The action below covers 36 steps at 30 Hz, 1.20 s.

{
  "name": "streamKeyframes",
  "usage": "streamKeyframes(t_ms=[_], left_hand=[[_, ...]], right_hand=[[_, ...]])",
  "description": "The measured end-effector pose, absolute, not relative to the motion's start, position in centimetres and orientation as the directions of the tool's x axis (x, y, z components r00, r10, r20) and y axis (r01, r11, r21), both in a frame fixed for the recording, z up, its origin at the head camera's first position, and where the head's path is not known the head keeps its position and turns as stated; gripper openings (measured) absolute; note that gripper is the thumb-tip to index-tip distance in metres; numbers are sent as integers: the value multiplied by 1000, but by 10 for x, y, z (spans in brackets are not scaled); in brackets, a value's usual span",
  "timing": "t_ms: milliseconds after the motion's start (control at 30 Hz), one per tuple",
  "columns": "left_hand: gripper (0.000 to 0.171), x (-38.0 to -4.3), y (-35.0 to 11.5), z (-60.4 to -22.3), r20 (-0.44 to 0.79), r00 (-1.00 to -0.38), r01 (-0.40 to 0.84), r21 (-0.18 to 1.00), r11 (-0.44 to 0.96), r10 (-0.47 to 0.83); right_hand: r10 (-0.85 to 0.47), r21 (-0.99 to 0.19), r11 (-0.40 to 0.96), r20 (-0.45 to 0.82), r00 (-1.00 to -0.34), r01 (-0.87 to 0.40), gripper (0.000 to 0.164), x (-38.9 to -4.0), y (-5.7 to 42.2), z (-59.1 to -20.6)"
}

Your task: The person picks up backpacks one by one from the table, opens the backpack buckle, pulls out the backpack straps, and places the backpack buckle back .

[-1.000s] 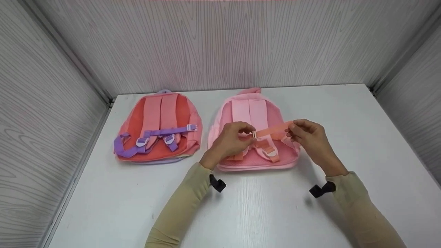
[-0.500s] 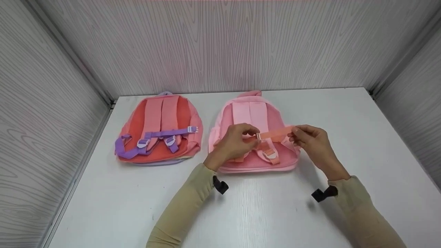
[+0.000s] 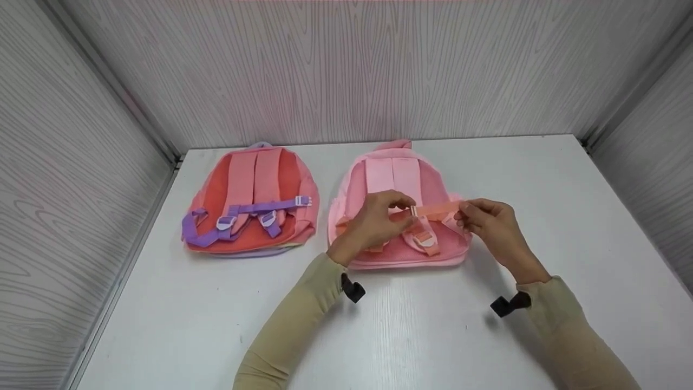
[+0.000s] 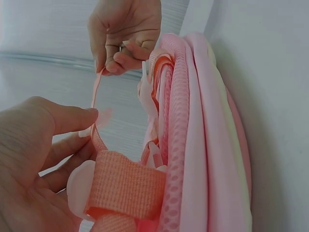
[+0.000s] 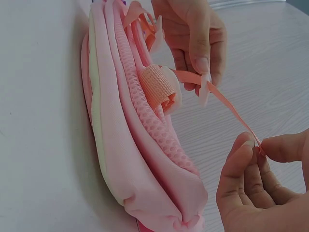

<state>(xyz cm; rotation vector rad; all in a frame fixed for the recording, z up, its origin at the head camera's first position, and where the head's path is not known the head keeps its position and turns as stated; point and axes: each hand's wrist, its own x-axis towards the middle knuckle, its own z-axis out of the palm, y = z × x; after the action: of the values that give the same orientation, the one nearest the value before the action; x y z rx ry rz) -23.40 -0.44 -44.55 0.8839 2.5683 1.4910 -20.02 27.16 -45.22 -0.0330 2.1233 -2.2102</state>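
Note:
A pink backpack (image 3: 400,260) lies with its back panel and shoulder straps facing up. My left hand (image 3: 373,219) pinches a small white plastic buckle (image 5: 204,89) between thumb and fingers. Through it runs an orange webbing strap (image 3: 439,209), stretched nearly straight above the bag. At the strap's far end, my right hand (image 3: 491,218) holds the webbing between thumb and index finger, its other fingers curled. In the left wrist view an orange webbing loop (image 4: 128,186) with a white adjuster (image 4: 79,188) shows beside the left fingers. The left hand hides part of the lower shoulder straps.
To the left lies a coral-red backpack (image 3: 292,227), also back side up, with purple straps (image 3: 203,238) and a white buckle (image 3: 302,201). Both bags rest on a white table (image 3: 411,330) with grey wood-grain walls (image 3: 346,76) behind and at the sides.
My left hand has slid rightward with the buckle along the orange strap, shortening the span between the hands. The right hand has shifted only slightly right and still holds the strap's end.

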Motion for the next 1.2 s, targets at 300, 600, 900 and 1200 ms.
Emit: streamKeyframes(t_ms=[300,600,900,1200], left_hand=[[26,-236,9,-447,252,-827,462,815,350,503],[25,-235,18,-448,259,-821,471,811,347,509],[24,-236,28,-447,274,-806,488,808,329,524],[22,-236,38,-446,294,-800,506,799,325,524]], right_hand=[[-74,-999,-25,-25,-997,27,30,-202,276,-454],[-61,-998,8,-68,-996,67,31,-198,277,-455],[-66,-996,10,-92,-994,92,31,-197,278,-455],[-80,-998,-35,-49,-996,52,25,-196,280,-456]])
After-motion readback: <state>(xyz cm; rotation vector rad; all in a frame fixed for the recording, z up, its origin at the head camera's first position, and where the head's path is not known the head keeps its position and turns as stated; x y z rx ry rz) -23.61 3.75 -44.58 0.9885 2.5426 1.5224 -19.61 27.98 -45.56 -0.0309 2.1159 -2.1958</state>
